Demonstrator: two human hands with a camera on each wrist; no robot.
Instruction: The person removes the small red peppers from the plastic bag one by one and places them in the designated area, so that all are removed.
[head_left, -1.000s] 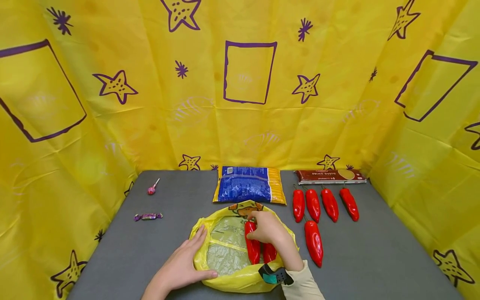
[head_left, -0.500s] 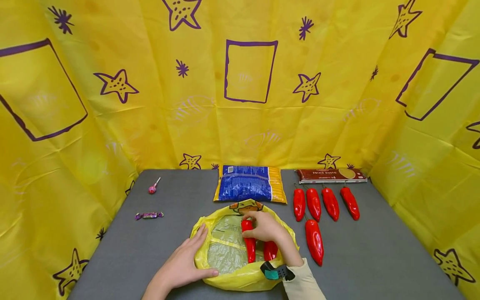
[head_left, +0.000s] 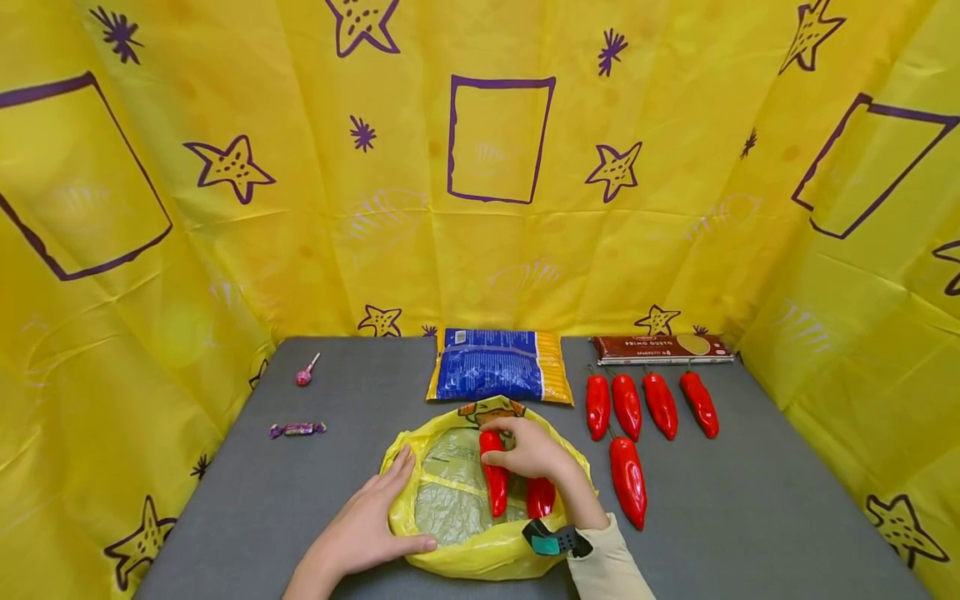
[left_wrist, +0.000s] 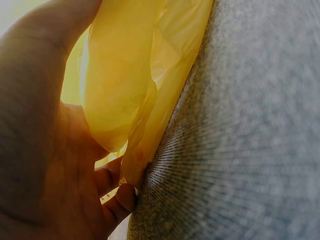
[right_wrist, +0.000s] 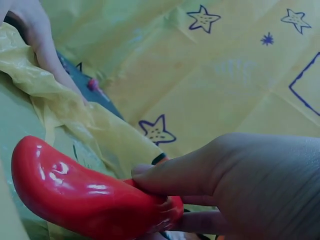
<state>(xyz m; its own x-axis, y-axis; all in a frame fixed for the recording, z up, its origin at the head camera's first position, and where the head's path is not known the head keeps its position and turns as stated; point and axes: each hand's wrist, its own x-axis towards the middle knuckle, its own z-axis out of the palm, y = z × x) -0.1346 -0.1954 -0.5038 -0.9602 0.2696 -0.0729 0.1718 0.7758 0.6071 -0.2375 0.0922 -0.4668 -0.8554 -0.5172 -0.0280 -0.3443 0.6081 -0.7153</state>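
In the head view, my right hand (head_left: 531,450) reaches into an open yellow plastic bag (head_left: 480,563) and grips a red pepper (head_left: 495,492) near its upper end. Thumb and fingers pinch that glossy red pepper (right_wrist: 85,195) in the right wrist view, its rounded end pointing away. Another red pepper (head_left: 540,498) lies in the bag to the right, partly hidden by the right wrist. My left hand (head_left: 367,521) rests along the left side of the bag, fingers extended. The left wrist view has this hand (left_wrist: 70,165) against the thin yellow plastic (left_wrist: 125,75).
Several red peppers (head_left: 627,408) lie on the grey table (head_left: 765,500) to the right. Behind them is a brown spaghetti pack (head_left: 663,350). A blue and yellow packet (head_left: 491,365) lies behind the bag. At left are a lollipop (head_left: 303,377) and a purple-wrapped candy (head_left: 297,429).
The held pepper has moved left inside the bag and its lower end has risen a little. The right hand has shifted slightly left with it. The left hand keeps its place.
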